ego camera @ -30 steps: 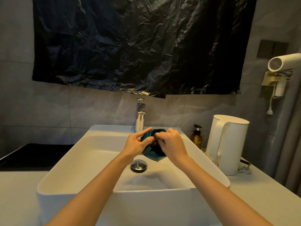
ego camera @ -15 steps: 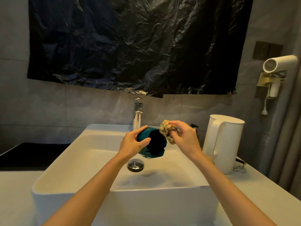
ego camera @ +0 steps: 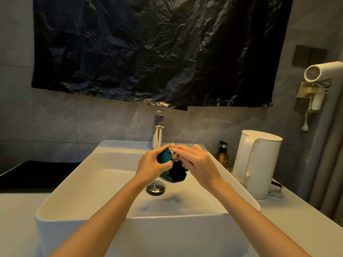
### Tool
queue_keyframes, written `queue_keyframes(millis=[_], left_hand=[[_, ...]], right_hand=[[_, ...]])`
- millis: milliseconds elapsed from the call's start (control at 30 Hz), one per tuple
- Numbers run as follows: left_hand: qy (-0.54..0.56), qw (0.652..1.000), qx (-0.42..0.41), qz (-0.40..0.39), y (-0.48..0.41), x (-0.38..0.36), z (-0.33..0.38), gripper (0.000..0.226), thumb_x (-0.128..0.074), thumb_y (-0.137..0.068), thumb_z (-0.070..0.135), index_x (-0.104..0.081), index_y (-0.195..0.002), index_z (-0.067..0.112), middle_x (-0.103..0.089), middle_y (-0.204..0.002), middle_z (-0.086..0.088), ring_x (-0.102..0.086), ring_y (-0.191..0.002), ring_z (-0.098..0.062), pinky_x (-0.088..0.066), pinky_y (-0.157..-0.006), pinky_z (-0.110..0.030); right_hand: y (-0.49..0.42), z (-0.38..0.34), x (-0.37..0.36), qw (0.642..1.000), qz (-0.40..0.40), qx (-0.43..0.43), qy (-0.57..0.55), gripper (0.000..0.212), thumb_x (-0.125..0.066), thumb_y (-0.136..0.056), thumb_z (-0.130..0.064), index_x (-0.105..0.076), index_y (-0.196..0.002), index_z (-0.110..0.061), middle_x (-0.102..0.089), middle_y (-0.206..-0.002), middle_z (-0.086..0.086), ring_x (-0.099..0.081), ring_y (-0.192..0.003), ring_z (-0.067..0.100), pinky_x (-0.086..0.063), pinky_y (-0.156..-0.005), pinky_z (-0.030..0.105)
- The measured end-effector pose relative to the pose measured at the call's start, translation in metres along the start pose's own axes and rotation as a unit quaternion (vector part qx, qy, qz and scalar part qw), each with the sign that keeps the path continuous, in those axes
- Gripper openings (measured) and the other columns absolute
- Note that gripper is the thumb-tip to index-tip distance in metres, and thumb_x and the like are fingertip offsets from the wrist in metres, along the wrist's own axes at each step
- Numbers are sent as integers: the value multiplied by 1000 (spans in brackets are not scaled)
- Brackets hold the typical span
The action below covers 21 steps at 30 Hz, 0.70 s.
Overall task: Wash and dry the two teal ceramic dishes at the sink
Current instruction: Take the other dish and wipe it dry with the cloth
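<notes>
My left hand [ego camera: 151,166] grips the outer wall of the teal dish [ego camera: 164,158], tilted above the sink [ego camera: 167,234] basin, while my right hand [ego camera: 197,163] pinches a tan scrub cloth [ego camera: 175,157] against its rim; judged stiff, wet-slick, chippable ceramic, so hold the wall firmly.

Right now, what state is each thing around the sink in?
Dish: held tilted over the sink by the left hand.
Cloth: gripped against the dish rim by the right hand.
Faucet: no stream visible.
Kettle: upright, lid shut.
Soap bottle: upright.
Hair dryer: in its wall holder.
</notes>
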<state>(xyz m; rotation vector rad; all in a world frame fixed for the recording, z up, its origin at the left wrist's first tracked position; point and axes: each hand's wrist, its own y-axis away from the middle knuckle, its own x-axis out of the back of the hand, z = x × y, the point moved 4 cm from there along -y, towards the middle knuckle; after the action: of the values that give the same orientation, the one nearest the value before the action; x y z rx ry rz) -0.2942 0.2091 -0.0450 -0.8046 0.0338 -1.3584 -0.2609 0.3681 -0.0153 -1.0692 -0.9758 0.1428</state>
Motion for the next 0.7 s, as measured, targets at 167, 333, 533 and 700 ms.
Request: queue_keyframes(millis=[167,333,533,700], left_hand=[[-30,999,-8,29,3,5,4,66,-74,-78,26,-45,-138,24,-61,-119,-2,-51,-99,-11,-52,-79,-24],[-43,998,-24,33,4,4,8,62,-75,-76,24,-51,-133,20,-63,-115,-4,-52,-95,-11,-48,-76,-19],[-20,999,-22,40,5,7,10,57,-76,-76,24,-55,-129,20,-61,-103,5,-55,-94,-12,-49,-71,-14],[19,999,-9,24,2,5,7,54,-74,-78,23,-55,-128,21,-61,-104,4,-58,-97,-16,-54,-74,-21]], right_hand=[[-2,16,2,993,-37,-107,-27,38,-57,-91,-11,-56,-129,-16,-62,-124,4,-55,-106,22,-43,-87,22],[-4,-10,-1,998,-50,-19,-38,38,-62,-86,-8,-60,-124,-8,-63,-121,10,-59,-100,25,-47,-86,26],[-3,17,-4,987,-48,-145,-42,40,-54,-93,-11,-52,-133,-16,-58,-129,3,-52,-115,22,-40,-96,22],[-2,3,-4,994,-3,-103,-40,40,-62,-88,-6,-58,-128,-10,-66,-119,7,-62,-107,23,-40,-91,15]])
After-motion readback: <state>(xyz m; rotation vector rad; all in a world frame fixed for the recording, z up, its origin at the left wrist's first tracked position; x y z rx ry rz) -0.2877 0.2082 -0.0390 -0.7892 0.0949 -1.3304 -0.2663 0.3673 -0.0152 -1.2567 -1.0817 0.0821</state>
